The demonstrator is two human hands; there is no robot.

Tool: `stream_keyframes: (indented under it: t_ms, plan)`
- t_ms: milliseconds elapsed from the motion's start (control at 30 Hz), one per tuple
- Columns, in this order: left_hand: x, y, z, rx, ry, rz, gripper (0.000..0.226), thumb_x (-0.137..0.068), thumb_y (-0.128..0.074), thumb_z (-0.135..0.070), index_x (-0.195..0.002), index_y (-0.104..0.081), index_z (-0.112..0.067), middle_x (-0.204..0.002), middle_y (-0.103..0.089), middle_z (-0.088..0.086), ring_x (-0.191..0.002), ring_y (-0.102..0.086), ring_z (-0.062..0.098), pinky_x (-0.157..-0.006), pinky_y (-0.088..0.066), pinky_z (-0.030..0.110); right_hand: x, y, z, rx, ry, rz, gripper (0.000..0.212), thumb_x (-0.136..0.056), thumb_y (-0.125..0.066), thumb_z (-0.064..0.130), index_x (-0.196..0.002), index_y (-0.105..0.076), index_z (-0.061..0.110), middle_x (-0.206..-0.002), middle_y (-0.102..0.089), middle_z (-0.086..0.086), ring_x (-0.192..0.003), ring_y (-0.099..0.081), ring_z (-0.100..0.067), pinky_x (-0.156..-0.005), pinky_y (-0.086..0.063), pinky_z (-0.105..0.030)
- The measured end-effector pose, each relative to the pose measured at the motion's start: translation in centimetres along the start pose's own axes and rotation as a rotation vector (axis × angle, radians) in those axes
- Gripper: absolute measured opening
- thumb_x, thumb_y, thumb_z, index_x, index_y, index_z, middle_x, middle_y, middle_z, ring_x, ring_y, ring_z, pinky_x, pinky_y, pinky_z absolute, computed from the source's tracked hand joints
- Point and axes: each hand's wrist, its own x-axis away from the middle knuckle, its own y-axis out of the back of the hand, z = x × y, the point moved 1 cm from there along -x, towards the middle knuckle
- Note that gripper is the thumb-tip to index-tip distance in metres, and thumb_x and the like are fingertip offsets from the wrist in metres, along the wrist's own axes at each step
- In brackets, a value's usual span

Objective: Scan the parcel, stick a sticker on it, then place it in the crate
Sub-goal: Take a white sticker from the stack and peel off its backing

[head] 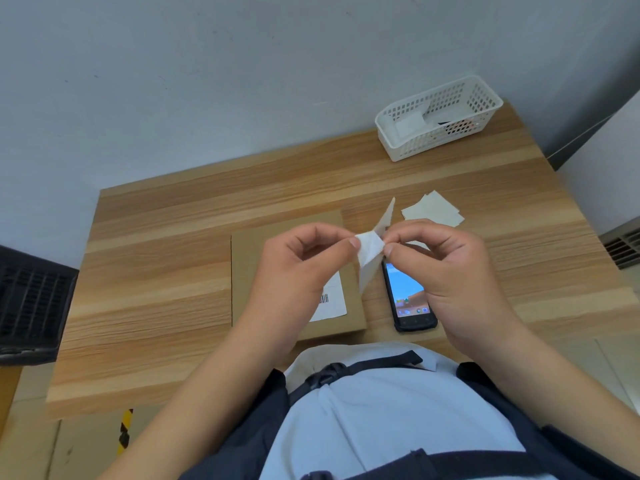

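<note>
A: What can go wrong now, in your opinion?

B: The sticker (372,249) is held in the air between both hands, above the gap between the parcel (277,271) and the phone (408,299). It looks like the peel step. If the thin paper folds on itself, the glue side can stick to itself or to a finger, and then it goes on the parcel crooked or wrinkled. It could also tear if the 2 hands pull too hard apart.

A: And the hands, how are they?

B: Left hand (298,268) is nearly closed, thumb and forefinger pinching the left edge of the sticker. Right hand (446,268) is also narrow, thumb and finger tip pinching the other edge, approx. touching the backing strip that points up. No hand touches the parcel or the phone.

A: Where is the parcel?

B: Flat on the table (156,271), near the front edge, about the middle, with its barcode label (330,299) up. The phone lies just beside it on the right, screen on. Spare stickers (433,209) lie behind, and the white basket (440,116) is at the far right corner. A dark crate (34,299) sits off the left edge, lower than the table.
</note>
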Motion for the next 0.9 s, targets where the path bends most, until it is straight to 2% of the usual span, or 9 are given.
stream_keyframes:
  t_ms: [67, 133, 200, 300, 367, 467, 600, 733, 900]
  plan:
    - [-0.2, 0.5, 0.2, 0.054, 0.046, -0.034, 0.011, -0.084, -0.073, -0.012, -0.075, -0.076, -0.017, -0.077, -0.073, 0.001, -0.078, -0.063, 0.015, -0.081, -0.049, 0.035, -0.1, 0.4, -0.5, -0.017, -0.017, -0.053, 0.006, -0.075, -0.071, 0.016, -0.072, -0.076, 0.016, -0.08, -0.074, 0.002, -0.081, -0.065, -0.023, -0.084, -0.05, -0.042]
    - [-0.5, 0.9, 0.4, 0.132, 0.105, -0.041, 0.016, -0.087, -0.068, -0.009, -0.074, -0.073, -0.016, -0.078, -0.073, 0.0, -0.079, -0.065, 0.014, -0.085, -0.051, 0.033, -0.2, 0.8, -0.8, -0.026, -0.051, -0.07, 0.007, -0.072, -0.073, 0.023, -0.073, -0.076, 0.017, -0.079, -0.066, -0.022, -0.071, -0.054, -0.04, -0.074, -0.044, -0.045]
    - [-0.7, 1.3, 0.8, 0.217, 0.17, -0.039, 0.016, -0.09, -0.064, -0.008, -0.076, -0.071, -0.014, -0.082, -0.073, 0.002, -0.08, -0.067, 0.015, -0.084, -0.052, 0.032, -0.4, 1.2, -0.9, -0.024, -0.087, -0.071, 0.006, -0.074, -0.073, 0.023, -0.07, -0.075, 0.02, -0.076, -0.063, -0.015, -0.072, -0.051, -0.029, -0.072, -0.043, -0.04]
    - [-1.3, 1.8, 1.5, 0.3, 0.235, -0.045, 0.012, -0.092, -0.061, -0.009, -0.084, -0.07, -0.012, -0.09, -0.074, 0.004, -0.086, -0.069, 0.017, -0.085, -0.053, 0.033, -0.8, 1.7, -1.0, -0.032, -0.099, -0.059, 0.023, -0.081, -0.069, 0.011, -0.063, -0.073, 0.025, -0.073, -0.069, 0.009, -0.078, -0.059, -0.011, -0.074, -0.048, -0.026]
    - [-1.5, 2.1, 1.8, 0.324, 0.254, -0.062, 0.009, -0.092, -0.06, -0.011, -0.088, -0.068, -0.012, -0.094, -0.074, 0.006, -0.09, -0.068, 0.019, -0.089, -0.053, 0.035, -1.2, 2.1, -1.2, -0.057, -0.115, -0.054, 0.018, -0.076, -0.064, 0.017, -0.062, -0.071, 0.025, -0.074, -0.067, 0.006, -0.08, -0.058, -0.013, -0.074, -0.046, -0.027]
    - [-1.8, 2.5, 2.1, 0.334, 0.266, -0.087, 0.007, -0.092, -0.061, -0.012, -0.091, -0.067, -0.011, -0.102, -0.073, 0.01, -0.095, -0.068, 0.022, -0.095, -0.052, 0.038, -1.7, 2.7, -1.6, -0.086, -0.156, -0.047, 0.013, -0.077, -0.063, 0.022, -0.064, -0.064, 0.024, -0.083, -0.056, -0.008, -0.083, -0.05, -0.022, -0.074, -0.04, -0.036]
    - [-2.0, 3.2, 2.4, 0.329, 0.267, -0.121, 0.007, -0.092, -0.06, -0.012, -0.092, -0.067, -0.011, -0.104, -0.074, 0.01, -0.098, -0.067, 0.024, -0.098, -0.051, 0.041, -2.4, 3.4, -1.9, -0.208, -0.196, -0.075, 0.025, -0.094, -0.052, 0.003, -0.071, -0.055, 0.013, -0.068, -0.061, 0.002, -0.057, -0.06, -0.006, -0.057, -0.049, -0.019]
    - [-2.4, 3.7, 2.4, 0.324, 0.267, -0.152, 0.007, -0.092, -0.061, -0.012, -0.093, -0.068, -0.011, -0.104, -0.074, 0.01, -0.098, -0.065, 0.025, -0.101, -0.05, 0.044, -3.6, 4.6, -2.9, -0.162, -0.206, -0.094, 0.022, -0.085, -0.057, 0.015, -0.064, -0.057, 0.021, -0.071, -0.061, 0.007, -0.081, -0.058, -0.011, -0.086, -0.044, -0.034]
    - [-2.9, 4.0, 2.6, 0.319, 0.279, -0.17, 0.006, -0.093, -0.06, -0.013, -0.091, -0.066, -0.012, -0.102, -0.073, 0.009, -0.096, -0.065, 0.023, -0.093, -0.052, 0.039, -4.9, 6.2, -4.1, -0.118, -0.236, -0.171, 0.011, -0.076, -0.058, 0.022, -0.065, -0.056, 0.024, -0.075, -0.059, 0.006, -0.09, -0.051, -0.015, -0.089, -0.038, -0.037]
